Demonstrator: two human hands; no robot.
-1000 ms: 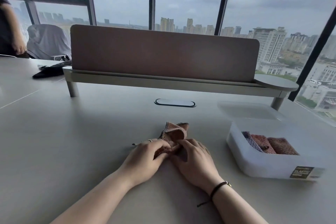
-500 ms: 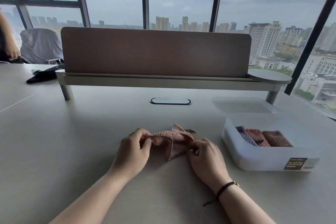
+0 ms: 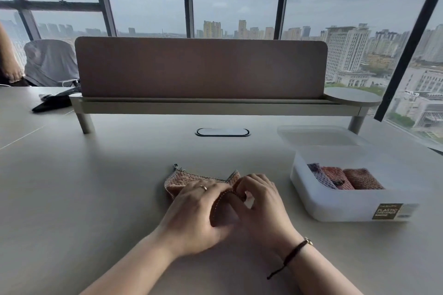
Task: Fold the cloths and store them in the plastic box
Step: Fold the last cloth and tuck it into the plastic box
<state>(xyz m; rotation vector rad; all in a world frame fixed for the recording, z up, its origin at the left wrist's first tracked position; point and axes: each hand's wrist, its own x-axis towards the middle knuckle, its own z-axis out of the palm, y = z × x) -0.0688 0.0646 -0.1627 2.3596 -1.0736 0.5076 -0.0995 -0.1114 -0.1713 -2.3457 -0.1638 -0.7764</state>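
A small pink woven cloth (image 3: 182, 181) with a checked edge lies on the table in front of me, mostly hidden under my hands. My left hand (image 3: 196, 215) lies flat on it, fingers straight, a ring on one finger. My right hand (image 3: 261, 208) pinches the cloth's right edge between curled fingers and thumb. To the right stands the white plastic box (image 3: 335, 208), open, with three folded cloths (image 3: 342, 178) side by side inside: one purple, two pink-red.
The box's clear lid (image 3: 318, 135) lies on the table just behind the box. A raised shelf with a brown divider panel (image 3: 201, 69) crosses the back of the table. A black item (image 3: 52, 103) lies at the far left, near another person's arm (image 3: 7, 60).
The cloth was held up between both hands; now it is spread lower on the table, my left hand pressing flat on it and my right hand pinching its right edge.
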